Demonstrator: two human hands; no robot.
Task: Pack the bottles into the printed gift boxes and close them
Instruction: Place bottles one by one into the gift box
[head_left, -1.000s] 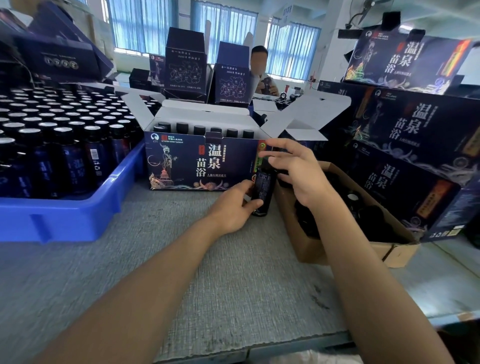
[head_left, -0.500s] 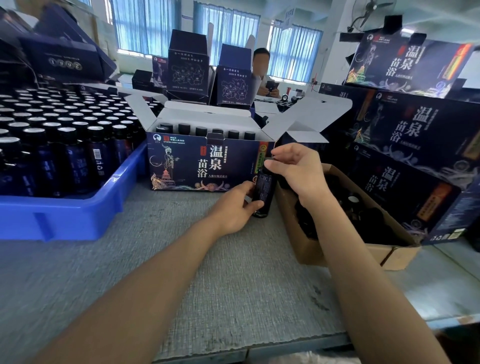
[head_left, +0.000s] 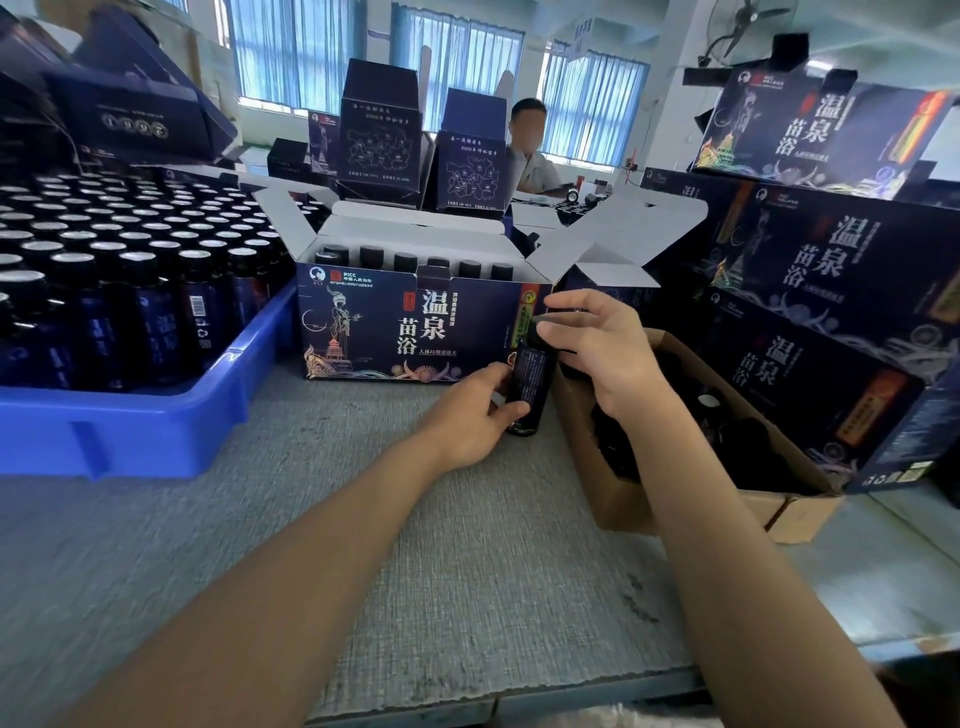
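The bottle (head_left: 530, 387) stands upright on the table (head_left: 363, 519) at the right front corner of the gift box (head_left: 405, 327). The left grip (head_left: 470, 421) curls round its body, steadying it while the right grip (head_left: 597, 348) pinches its top, probably tightening it.

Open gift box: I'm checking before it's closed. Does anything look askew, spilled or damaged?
Nothing stands out. The gift box looks undamaged, its packed bottles upright. One loose bottle stands beside it on the table, held by left hand and right hand.
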